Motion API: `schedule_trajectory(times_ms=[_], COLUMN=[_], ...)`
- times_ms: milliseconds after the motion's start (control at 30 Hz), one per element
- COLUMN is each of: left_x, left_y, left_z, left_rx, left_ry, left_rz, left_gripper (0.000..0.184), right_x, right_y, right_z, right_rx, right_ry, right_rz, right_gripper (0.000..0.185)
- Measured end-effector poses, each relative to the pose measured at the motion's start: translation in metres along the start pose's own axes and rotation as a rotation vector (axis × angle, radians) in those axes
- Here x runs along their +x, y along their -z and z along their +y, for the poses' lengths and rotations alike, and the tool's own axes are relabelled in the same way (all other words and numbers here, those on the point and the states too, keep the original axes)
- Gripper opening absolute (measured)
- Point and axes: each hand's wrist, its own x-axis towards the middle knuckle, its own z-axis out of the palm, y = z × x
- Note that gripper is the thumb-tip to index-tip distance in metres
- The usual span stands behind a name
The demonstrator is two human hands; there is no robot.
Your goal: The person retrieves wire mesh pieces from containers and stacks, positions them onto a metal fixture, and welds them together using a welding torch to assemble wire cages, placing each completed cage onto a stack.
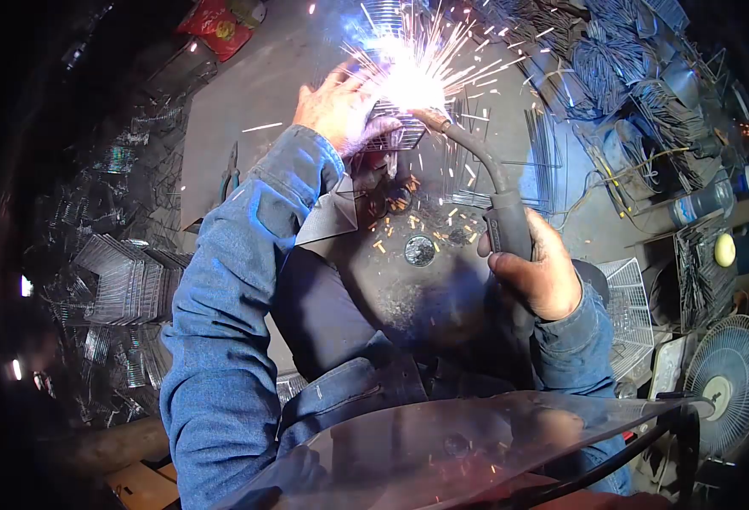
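My right hand [540, 268] is wrapped round the handle of a welding torch [508, 223]. From there the torch's bent neck runs up and left to a bright arc that throws sparks. Just left of the arc, my left hand [340, 110] grips a wire basket [401, 138], its thumb lying along the wires. Glare hides the left fingertips, the torch's tip and much of the basket.
Pliers [231, 174] lie left of my left sleeve. Stacked wire baskets [132, 280] stand at the left, another wire basket [627, 310] at the right. A fan [725, 387] is at lower right, wire bundles [616, 64] at upper right. A clear visor [442, 450] crosses the bottom.
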Motion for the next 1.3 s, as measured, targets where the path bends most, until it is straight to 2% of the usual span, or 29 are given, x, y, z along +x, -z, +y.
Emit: schedule_trajectory(times_ms=[200,300,367,400,467,500,533,600,700,800,833,867,933,967,1000,1067,1200,1300], left_x=[-0.002,0.000,0.007,0.014,0.023,0.039,0.050,0.056,0.090,0.113,0.121,0.129,0.147,0.154,0.156,0.160,0.162,0.162], left_y=[0.005,0.008,0.012,0.013,0.033,0.032,0.047,0.075,0.048,0.027,0.033,0.026,0.025,0.026,0.026,0.025,0.021,0.022], left_z=[0.003,0.014,0.032,0.044,0.058,0.047,0.042,0.039,0.035,0.054,0.060,0.062,0.070,0.072,0.073,0.075,0.076,0.077], left_rx=[0.053,-0.006,-0.019,-0.044,-0.082,-0.103,-0.081,0.097,0.232,0.225,0.169,0.162,0.160,0.175,0.168,0.162,0.169,0.161], left_ry=[-0.011,0.016,0.060,0.102,0.063,-0.079,-0.200,-0.309,-0.434,-0.375,-0.315,-0.301,-0.219,-0.199,-0.184,-0.157,-0.126,-0.114], left_rz=[0.001,0.035,0.040,0.031,-0.083,-0.188,-0.275,-0.349,-0.142,-0.004,-0.085,-0.048,-0.138,-0.184,-0.176,-0.159,-0.144,-0.166], left_gripper=[0.072,0.072,0.073,0.080,0.093,0.103,0.104,0.102,0.099,0.093,0.085,0.080,0.072,0.069,0.070,0.071,0.070,0.070], right_x=[0.005,0.001,0.009,0.016,0.038,0.047,0.055,0.064,0.079,0.086,0.086,0.087,0.089,0.090,0.091,0.091,0.079,0.076], right_y=[0.003,0.015,0.028,0.034,0.047,0.047,0.053,0.058,0.064,0.071,0.071,0.070,0.068,0.067,0.060,0.041,0.039,0.037], right_z=[0.004,-0.018,-0.025,-0.029,-0.027,-0.026,-0.017,0.003,0.027,0.026,0.026,0.027,0.027,0.026,0.025,0.026,0.018,0.020], right_rx=[-0.077,0.033,0.135,0.174,0.304,0.426,0.472,0.548,0.582,0.558,0.548,0.549,0.552,0.415,0.402,0.279,0.323,0.293], right_ry=[0.063,-0.077,0.089,0.156,0.168,0.211,0.220,0.177,0.157,0.182,0.187,0.181,0.178,0.117,0.068,0.080,0.056,0.121], right_rz=[0.013,0.013,0.069,0.101,0.180,0.185,0.193,0.208,0.259,0.349,0.380,0.373,0.359,0.315,0.226,0.254,0.296,0.296], right_gripper=[0.036,0.035,0.035,0.035,0.034,0.033,0.034,0.035,0.033,0.033,0.033,0.033,0.032,0.027,0.026,0.024,0.021,0.021])
